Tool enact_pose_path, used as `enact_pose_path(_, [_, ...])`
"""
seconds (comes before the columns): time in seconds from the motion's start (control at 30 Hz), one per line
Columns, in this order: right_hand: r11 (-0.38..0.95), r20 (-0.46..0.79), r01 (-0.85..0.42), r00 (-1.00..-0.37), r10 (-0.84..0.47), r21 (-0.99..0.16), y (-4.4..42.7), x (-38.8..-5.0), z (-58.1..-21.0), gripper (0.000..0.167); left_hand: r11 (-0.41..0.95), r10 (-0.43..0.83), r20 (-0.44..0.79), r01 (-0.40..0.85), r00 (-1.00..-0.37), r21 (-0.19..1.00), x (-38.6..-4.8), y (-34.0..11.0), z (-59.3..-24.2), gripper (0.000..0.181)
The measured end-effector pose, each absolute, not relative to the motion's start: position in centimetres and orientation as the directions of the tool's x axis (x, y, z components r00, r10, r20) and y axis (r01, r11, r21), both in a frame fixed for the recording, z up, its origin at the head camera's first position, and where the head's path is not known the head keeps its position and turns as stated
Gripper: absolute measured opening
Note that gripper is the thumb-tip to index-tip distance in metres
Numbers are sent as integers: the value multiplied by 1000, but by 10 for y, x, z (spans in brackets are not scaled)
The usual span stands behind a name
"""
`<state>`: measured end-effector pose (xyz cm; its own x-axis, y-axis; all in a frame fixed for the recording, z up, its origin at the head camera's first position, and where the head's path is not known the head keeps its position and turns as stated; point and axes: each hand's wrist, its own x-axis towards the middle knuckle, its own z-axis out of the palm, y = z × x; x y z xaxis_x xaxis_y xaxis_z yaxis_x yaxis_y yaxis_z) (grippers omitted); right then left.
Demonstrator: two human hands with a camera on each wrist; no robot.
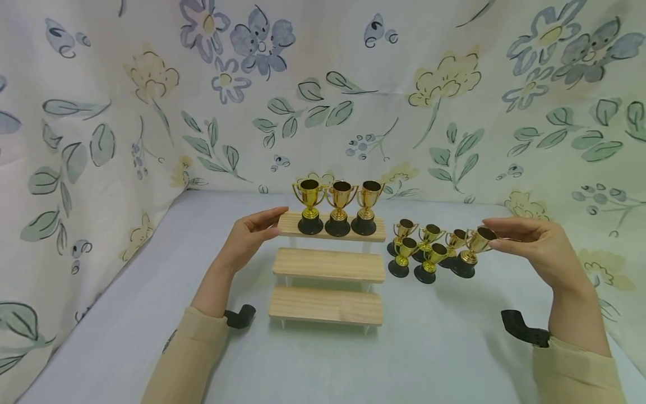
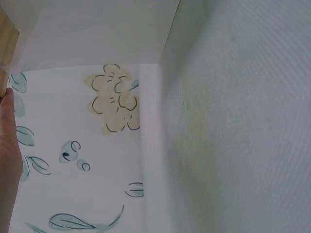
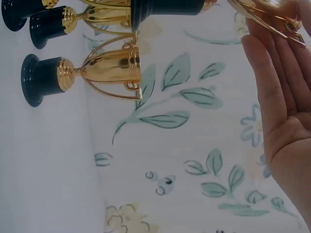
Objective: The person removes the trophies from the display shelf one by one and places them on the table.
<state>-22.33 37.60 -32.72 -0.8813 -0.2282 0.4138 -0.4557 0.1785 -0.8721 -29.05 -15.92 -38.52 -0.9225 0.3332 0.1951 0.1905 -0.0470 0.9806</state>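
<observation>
Three gold trophy cups with black bases, one of them the middle cup (image 1: 339,209), stand in a row on the top wooden shelf (image 1: 373,235). My left hand (image 1: 246,238) touches that shelf's left end; in the left wrist view part of the hand (image 2: 8,155) shows at the left edge beside the wood (image 2: 7,39). On the right, my right hand (image 1: 535,247) pinches a gold trophy (image 1: 471,252) by its upper side. In the right wrist view the fingers of the hand (image 3: 286,92) are at the cup (image 3: 277,9), its base off the table.
Several more trophies, such as a front one (image 1: 428,264), stand right of the shelves. The middle shelf (image 1: 328,265) and lower shelf (image 1: 325,304) bear nothing. White cloth (image 1: 429,359) covers the table, and a floral curtain (image 1: 323,101) hangs behind.
</observation>
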Motion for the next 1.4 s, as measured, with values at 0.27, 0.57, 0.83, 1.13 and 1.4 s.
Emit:
enact_pose_path(0.27, [154,371,-411,-898,-235,-898,386,-231,-340,40,-52,330,199,193,-923,980,-290,-159,-385,55])
enact_pose_path(0.57, [305,290,-347,-932,-216,-887,396,-240,-357,37,-36,330,187,185,-925,982,-289,-158,-382,55])
enact_pose_path(0.83, [475,193,-257,-964,-181,-841,395,-245,-366,38,-62,332,202,192,-921,979,-289,-158,-383,55])
enact_pose_path(1.13, [525,123,-203,-975,-184,-826,394,-247,-372,40,-64,334,204,194,-920,979,-290,-158,-384,55])
enact_pose_path(1.4, [520,106,-205,-971,-213,-829,397,-250,-378,39,-67,339,213,202,-917,977,-290,-159,-384,55])
